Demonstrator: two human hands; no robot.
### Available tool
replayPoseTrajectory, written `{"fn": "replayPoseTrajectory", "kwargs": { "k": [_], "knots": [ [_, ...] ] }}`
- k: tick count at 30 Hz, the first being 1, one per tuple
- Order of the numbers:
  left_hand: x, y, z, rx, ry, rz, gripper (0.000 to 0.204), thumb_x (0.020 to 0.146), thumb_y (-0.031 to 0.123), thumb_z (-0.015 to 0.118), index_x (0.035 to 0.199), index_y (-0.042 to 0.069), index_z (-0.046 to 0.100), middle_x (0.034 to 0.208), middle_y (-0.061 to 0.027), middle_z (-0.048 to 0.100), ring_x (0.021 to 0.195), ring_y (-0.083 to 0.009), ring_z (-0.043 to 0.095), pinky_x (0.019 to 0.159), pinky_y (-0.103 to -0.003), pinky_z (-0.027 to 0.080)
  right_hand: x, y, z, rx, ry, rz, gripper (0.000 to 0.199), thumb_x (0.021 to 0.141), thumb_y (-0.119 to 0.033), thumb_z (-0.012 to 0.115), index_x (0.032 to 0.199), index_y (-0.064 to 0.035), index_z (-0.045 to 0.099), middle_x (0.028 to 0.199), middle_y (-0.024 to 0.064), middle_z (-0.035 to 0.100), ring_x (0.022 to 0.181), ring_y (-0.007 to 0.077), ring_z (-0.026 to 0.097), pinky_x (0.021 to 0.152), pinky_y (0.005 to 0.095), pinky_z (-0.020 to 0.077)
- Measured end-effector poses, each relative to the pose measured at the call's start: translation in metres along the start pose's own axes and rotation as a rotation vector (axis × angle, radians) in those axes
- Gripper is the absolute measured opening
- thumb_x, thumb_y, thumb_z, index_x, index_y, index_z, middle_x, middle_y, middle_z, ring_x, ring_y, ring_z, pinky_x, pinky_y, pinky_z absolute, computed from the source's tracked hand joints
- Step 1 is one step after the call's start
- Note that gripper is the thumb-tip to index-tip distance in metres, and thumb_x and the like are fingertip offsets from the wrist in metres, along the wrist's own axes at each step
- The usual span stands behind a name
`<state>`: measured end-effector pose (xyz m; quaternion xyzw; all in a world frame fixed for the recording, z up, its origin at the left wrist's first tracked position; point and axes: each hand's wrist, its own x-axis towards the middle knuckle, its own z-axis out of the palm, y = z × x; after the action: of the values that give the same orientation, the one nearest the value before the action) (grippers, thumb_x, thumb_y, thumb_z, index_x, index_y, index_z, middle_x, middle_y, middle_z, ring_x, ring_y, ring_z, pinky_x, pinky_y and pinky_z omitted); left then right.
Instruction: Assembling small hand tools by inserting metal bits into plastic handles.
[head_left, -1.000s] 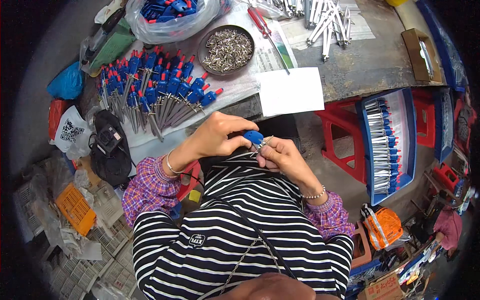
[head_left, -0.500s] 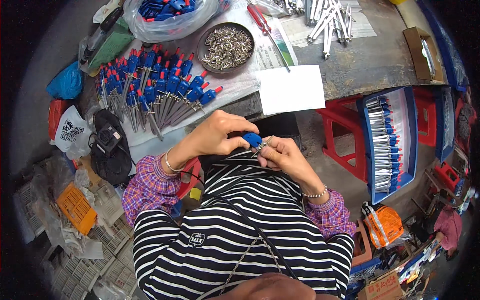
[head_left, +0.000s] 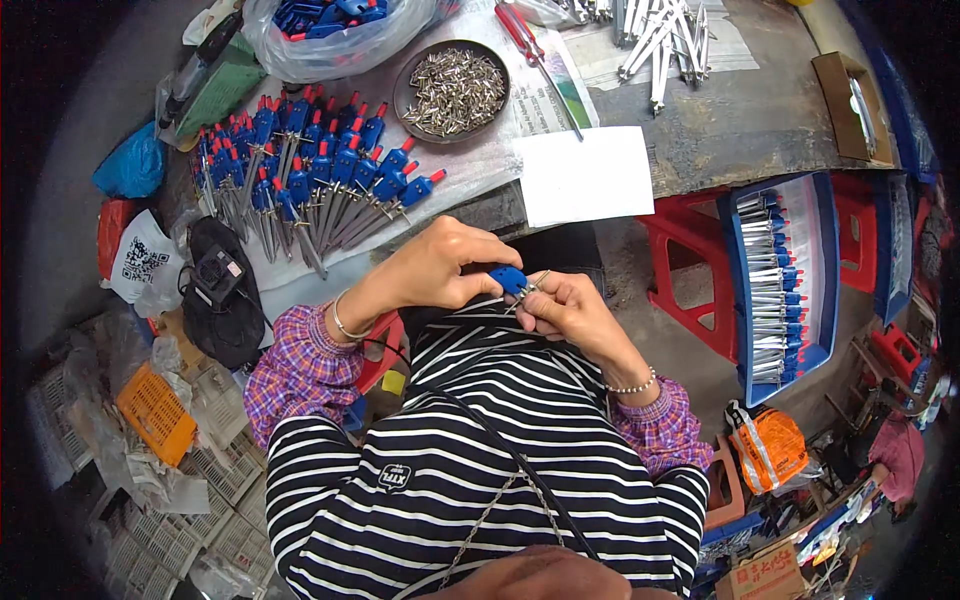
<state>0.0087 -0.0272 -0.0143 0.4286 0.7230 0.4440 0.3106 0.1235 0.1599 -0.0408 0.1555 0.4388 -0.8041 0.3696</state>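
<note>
Left hand (head_left: 430, 272): thumb and fingers (head_left: 488, 250) pinched on the left end of a blue plastic piece (head_left: 511, 281). Right hand (head_left: 568, 312): fingertips closed on slender metal piece (head_left: 543, 279) at the blue piece's other end; exact contact partly hidden by the fingers. Blue piece is held above the lap, just short of the table (head_left: 725, 125) edge; lap covered by striped apron (head_left: 480, 400).

Table, near edge: white sheet (head_left: 586, 178), lying flat. To its left, a fanned batch of red-tipped blue assemblies (head_left: 320, 172), metal shanks toward the person. Behind, a round dish (head_left: 401, 95) of small metal parts (head_left: 453, 92); just right of it, a red-handled screwdriver (head_left: 520, 32). Far left: clear bag (head_left: 325, 65) with blue pieces inside. Far right: loose silver bars (head_left: 660, 60), then open cardboard box (head_left: 830, 98).

Right of the person, beside a red stool (head_left: 690, 270): blue tray (head_left: 829, 260), similar assemblies stacked in a column.
</note>
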Motion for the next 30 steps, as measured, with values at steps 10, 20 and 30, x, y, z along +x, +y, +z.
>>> {"fn": "replayPoseTrajectory", "kwargs": {
  "k": [10,20,30],
  "knots": [
    [-0.0015,-0.0009,0.0067,0.008,0.093,0.022,0.026,0.066,0.009,0.073,0.090,0.001,0.066,0.073,-0.0125,0.064,0.061,-0.0257,0.063,0.053,-0.031,0.047,-0.0010,-0.0019,-0.0002,-0.020,0.014,-0.024,0.014,0.091,-0.011,0.052,0.095,0.0007,0.058,0.069,-0.0012,0.055,0.051,0.0007,0.038,0.043,0.0153,0.0276],
    [-0.0051,-0.0020,0.0020,-0.065,-0.007,-0.118,0.027,0.065,0.008,0.073,0.091,0.001,0.068,0.078,-0.0128,0.067,0.065,-0.0229,0.065,0.056,-0.029,0.049,-0.0019,-0.0067,0.0006,-0.048,-0.038,0.007,0.017,0.092,-0.012,0.051,0.099,0.0008,0.059,0.064,-0.0022,0.052,0.049,0.0002,0.036,0.042,0.0150,0.0253],
    [-0.0046,-0.0032,0.0021,-0.077,0.034,-0.098,0.027,0.066,0.009,0.073,0.090,0.000,0.068,0.077,-0.0130,0.067,0.066,-0.0224,0.066,0.057,-0.029,0.049,-0.0015,-0.0072,0.0033,-0.007,-0.005,0.034,0.016,0.092,-0.012,0.051,0.099,-0.0004,0.060,0.065,-0.0029,0.051,0.048,0.0004,0.036,0.043,0.0150,0.0252]
  ]
}}
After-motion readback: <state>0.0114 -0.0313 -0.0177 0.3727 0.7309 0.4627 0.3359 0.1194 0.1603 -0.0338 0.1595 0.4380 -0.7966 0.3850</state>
